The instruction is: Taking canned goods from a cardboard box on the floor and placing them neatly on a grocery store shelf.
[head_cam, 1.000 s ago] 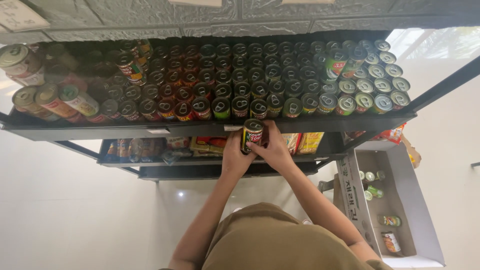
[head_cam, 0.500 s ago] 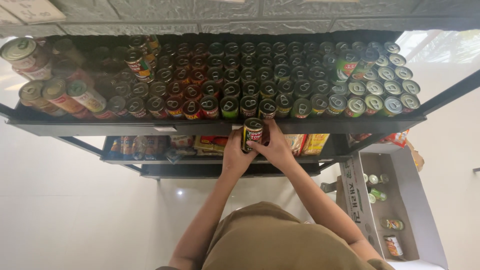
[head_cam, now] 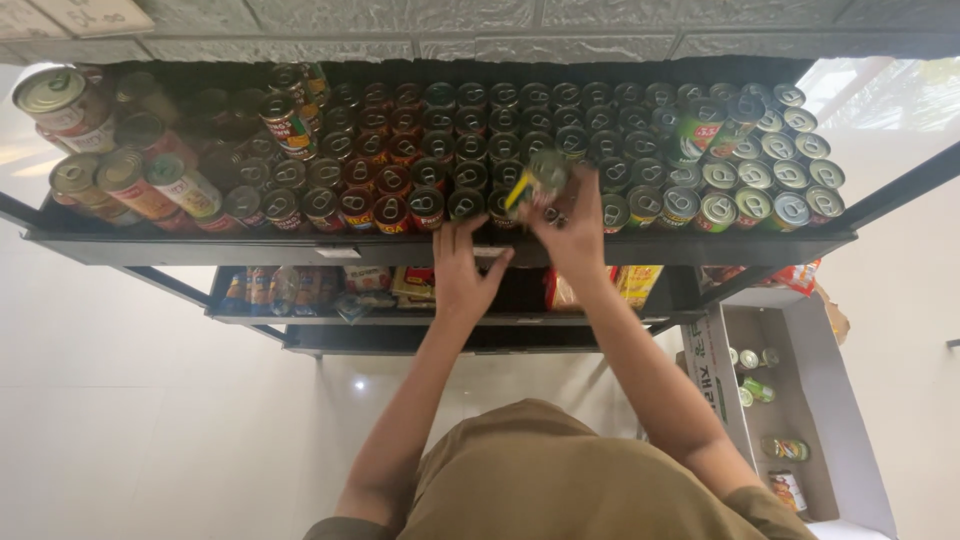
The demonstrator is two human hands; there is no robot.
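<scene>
White floor (head_cam: 130, 430) is showing far below a black metal shelf rack (head_cam: 200, 248), seen from straight overhead, and its top tier is carrying tight rows of drink cans (head_cam: 400, 150), dark and red ones in the middle, green-topped ones (head_cam: 770, 170) toward the right, and bigger food tins (head_cam: 60, 95) lying on their sides at the left end. The person is leaning over the rack's front edge. The right hand (head_cam: 572, 228) is gripping a green and yellow drink can (head_cam: 540, 180), fingers closed round its side, and is holding it tilted and blurred just above the front row, near the rack's middle. The left hand (head_cam: 465, 270) is resting at the front rail just beside it, fingers spread wide and holding nothing, fingertips touching the lip close to the nearest cans. A lower tier (head_cam: 300, 292) is showing snack packets, and an open cardboard box (head_cam: 800, 400) with a few loose cans is sitting on the floor to the right. Judging by the pose, the step in hand is seating this can among the front row; the can is not standing on the tier at this moment. What that calls for is turning the can upright and lowering it squarely into a slot without knocking its neighbours, though the right hand is covering the spot, so whether a gap lies beneath it cannot be told.
</scene>
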